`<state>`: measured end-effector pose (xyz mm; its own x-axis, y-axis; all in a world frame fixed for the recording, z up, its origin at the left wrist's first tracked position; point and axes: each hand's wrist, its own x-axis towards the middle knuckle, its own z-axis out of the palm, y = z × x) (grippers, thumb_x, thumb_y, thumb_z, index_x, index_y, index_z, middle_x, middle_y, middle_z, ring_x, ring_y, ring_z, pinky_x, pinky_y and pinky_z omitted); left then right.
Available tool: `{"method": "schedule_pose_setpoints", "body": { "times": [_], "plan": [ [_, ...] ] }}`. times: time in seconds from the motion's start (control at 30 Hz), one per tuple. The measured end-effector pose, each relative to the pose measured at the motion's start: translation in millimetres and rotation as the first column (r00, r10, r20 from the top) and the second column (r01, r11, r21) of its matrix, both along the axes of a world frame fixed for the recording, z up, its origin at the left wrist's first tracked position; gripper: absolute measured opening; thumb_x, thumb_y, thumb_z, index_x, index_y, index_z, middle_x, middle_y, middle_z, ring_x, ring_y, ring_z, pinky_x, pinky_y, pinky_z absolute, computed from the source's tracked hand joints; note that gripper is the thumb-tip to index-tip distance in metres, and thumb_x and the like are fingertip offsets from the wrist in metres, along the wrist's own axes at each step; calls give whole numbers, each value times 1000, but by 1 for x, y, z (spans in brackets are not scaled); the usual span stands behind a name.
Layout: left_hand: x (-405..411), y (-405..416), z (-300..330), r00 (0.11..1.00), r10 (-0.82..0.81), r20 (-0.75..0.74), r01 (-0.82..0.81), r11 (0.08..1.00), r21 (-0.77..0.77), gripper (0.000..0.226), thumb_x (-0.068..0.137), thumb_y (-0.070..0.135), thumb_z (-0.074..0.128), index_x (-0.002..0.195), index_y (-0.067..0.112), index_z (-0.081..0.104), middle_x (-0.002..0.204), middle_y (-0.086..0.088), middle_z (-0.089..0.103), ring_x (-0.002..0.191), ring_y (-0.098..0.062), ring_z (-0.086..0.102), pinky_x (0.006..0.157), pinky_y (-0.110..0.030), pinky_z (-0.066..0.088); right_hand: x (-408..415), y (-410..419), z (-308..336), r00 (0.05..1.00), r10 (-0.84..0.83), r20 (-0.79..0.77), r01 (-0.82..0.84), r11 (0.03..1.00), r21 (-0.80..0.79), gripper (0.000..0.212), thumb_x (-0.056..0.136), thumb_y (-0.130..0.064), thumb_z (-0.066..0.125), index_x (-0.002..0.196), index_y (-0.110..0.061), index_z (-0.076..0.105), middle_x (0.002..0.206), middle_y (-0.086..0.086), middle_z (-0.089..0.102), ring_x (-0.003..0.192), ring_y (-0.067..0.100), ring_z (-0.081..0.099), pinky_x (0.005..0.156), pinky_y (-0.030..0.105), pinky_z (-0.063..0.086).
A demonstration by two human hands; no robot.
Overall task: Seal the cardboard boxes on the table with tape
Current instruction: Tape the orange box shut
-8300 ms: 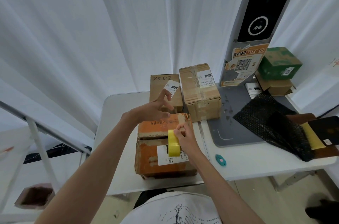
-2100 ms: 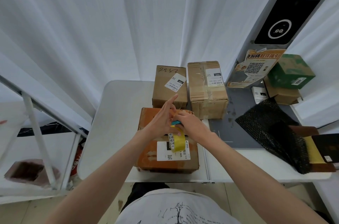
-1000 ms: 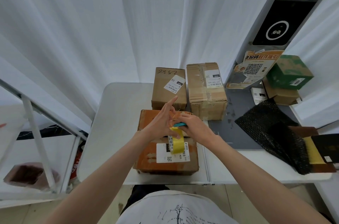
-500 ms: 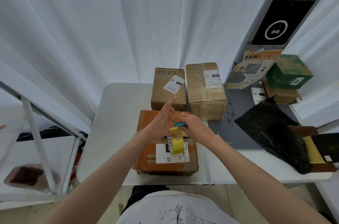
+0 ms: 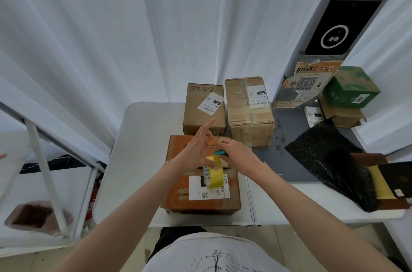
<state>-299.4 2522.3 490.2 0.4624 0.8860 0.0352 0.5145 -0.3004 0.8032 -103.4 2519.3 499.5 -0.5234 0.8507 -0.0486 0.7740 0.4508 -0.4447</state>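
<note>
An orange cardboard box (image 5: 178, 184) with a white label lies on the white table (image 5: 138, 151) right in front of me. Above its top, my left hand (image 5: 195, 149) pinches a yellow tape roll (image 5: 214, 175) with the thumb while its index finger points up. My right hand (image 5: 239, 157) meets it from the right and grips a small teal cutter (image 5: 220, 152) at the tape. A clear strip of tape seems to run from the roll toward the box's far edge. Behind stand a plain brown box (image 5: 204, 109) and a taped brown box (image 5: 249, 113).
A grey mat (image 5: 287, 160) covers the table to the right, with a black bubble mailer (image 5: 323, 155) on it. A green box (image 5: 350, 86) sits on another carton at the far right, beside a tall black kiosk (image 5: 334, 15). White curtains hang behind.
The roll has passed from my right hand to my left, and my right hand has taken the teal cutter off the table. Over the last second both hands barely shift.
</note>
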Motion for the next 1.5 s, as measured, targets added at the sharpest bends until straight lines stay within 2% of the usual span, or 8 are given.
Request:
{"method": "schedule_pose_setpoints", "body": {
  "times": [0.27, 0.53, 0.7, 0.97, 1.13, 1.27, 1.33, 1.5],
  "plan": [
    [-5, -1, 0, 1000, 4, 5, -4, 1000, -19, 128, 66, 33, 95, 154, 46, 2, 125, 4, 39, 103, -19, 53, 98, -35, 53, 45, -15, -49, 918, -397, -20, 384, 898, -214, 19, 95, -16, 68, 113, -19, 70, 107, -1, 67, 98, 14, 64, 84, 28, 53],
    [-3, -2, -9, 1000, 12, 22, -11, 999, -37, 137, 60, 39, 97, 153, 58, -1, 125, 16, 38, 105, -10, 52, 91, -23, 49, 45, -43, -93, 379, -894, -237, 705, 445, -552, 14, 95, -7, 62, 106, -11, 56, 110, 12, 62, 103, 30, 62, 91, 49, 56],
    [-4, -2, -16, 1000, 21, -6, -22, 999, -50, 139, 55, 49, 97, 156, 52, 0, 129, 17, 38, 114, -7, 49, 97, -25, 48, 54, -60, -125, 154, -988, -30, 681, 128, -721, 31, 97, 3, 52, 126, 1, 61, 122, 22, 64, 110, 37, 64, 96, 46, 55],
    [-5, -8, -12, 1000, 15, 2, -15, 999, -51, 135, 58, 45, 96, 153, 57, 1, 132, 24, 35, 118, -4, 47, 97, -22, 47, 58, -68, -131, 43, -997, 58, 686, -13, -727, 51, 95, 0, 64, 144, -1, 50, 144, 22, 53, 128, 37, 54, 103, 35, 45],
    [-4, -11, -9, 1000, 16, 6, -15, 999, -47, 135, 57, 51, 95, 154, 54, 1, 135, 15, 37, 116, -11, 50, 98, -29, 51, 37, -54, -89, -11, -952, -305, 777, 184, -602, 25, 97, -4, 56, 122, -7, 57, 126, 18, 58, 109, 34, 62, 93, 45, 52],
    [-4, -13, -8, 999, 29, 23, -29, 999, -28, 135, 57, 56, 93, 157, 50, 2, 131, 11, 39, 113, -15, 51, 96, -36, 55, -2, -58, -45, 308, -811, -498, 493, 584, -645, 6, 99, -17, 57, 100, -21, 54, 94, 12, 68, 80, 21, 66, 69, 28, 55],
    [-4, -14, -6, 999, 26, 37, -26, 1000, -13, 133, 59, 56, 92, 158, 47, 3, 129, 11, 39, 113, -15, 51, 96, -38, 55, -19, -63, -37, 408, -769, -492, 351, 629, -693, 18, 97, -23, 63, 107, -24, 48, 99, 9, 69, 85, 20, 70, 69, 24, 55],
    [-5, -16, 0, 998, 25, 64, -25, 1000, 4, 130, 59, 71, 84, 158, 42, 5, 133, 7, 41, 111, -14, 52, 94, -28, 54, -32, -70, -33, 410, -791, -455, 256, 578, -775, 37, 95, -26, 69, 122, -24, 45, 120, 4, 64, 107, 16, 65, 82, 26, 52]
  ]
}}
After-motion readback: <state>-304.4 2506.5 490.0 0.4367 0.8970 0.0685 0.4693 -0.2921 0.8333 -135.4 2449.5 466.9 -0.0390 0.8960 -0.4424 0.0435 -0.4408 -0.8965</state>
